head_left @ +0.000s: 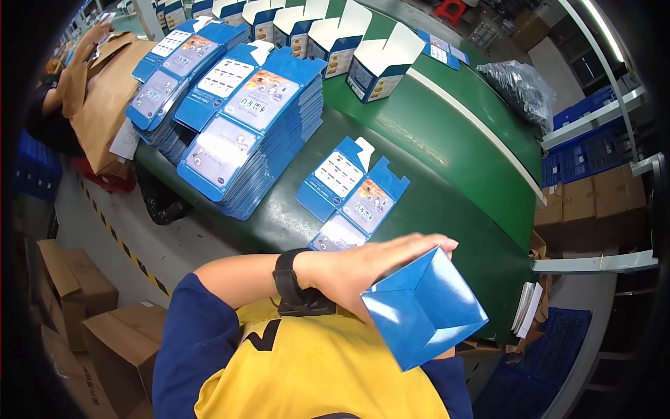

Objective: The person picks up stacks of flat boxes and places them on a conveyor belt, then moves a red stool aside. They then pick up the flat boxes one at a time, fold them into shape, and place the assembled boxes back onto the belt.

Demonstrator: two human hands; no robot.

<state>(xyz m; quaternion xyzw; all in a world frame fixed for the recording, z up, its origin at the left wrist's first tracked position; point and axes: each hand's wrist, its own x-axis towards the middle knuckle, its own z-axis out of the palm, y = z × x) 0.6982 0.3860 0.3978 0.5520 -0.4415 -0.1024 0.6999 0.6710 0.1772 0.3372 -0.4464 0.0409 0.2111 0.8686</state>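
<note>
A blue box (423, 309) is closest to the camera, just in front of the person's yellow and dark blue shirt (307, 370). The box is made of shiny blue card, and we look at its folded bottom, where the flaps meet in a point. It is tipped a little and held up off the table.

The left hand (363, 265) lies flat along the top side of the box. The fingers are straight and close together, pressing on the card, and they point to the right. A black watch (293, 283) sits on that wrist. The right hand is hidden under the box, so I cannot tell if it is open or closed.

Behind the hand is a green table (447, 181). Two flat blue cards (352, 188), not folded yet, lie on it just past the fingers. Farther back on the left are big stacks of flat blue cards (237, 119), leaning like stairs. At the far edge stands a row of made-up boxes (328, 35) with white flaps open on top. A dark plastic bag (523, 87) lies on the right side of the table.

Brown cardboard boxes (77, 307) stand on the floor at the left. Another person (59, 91) works far away at the top left, next to brown paper (105, 91).
</note>
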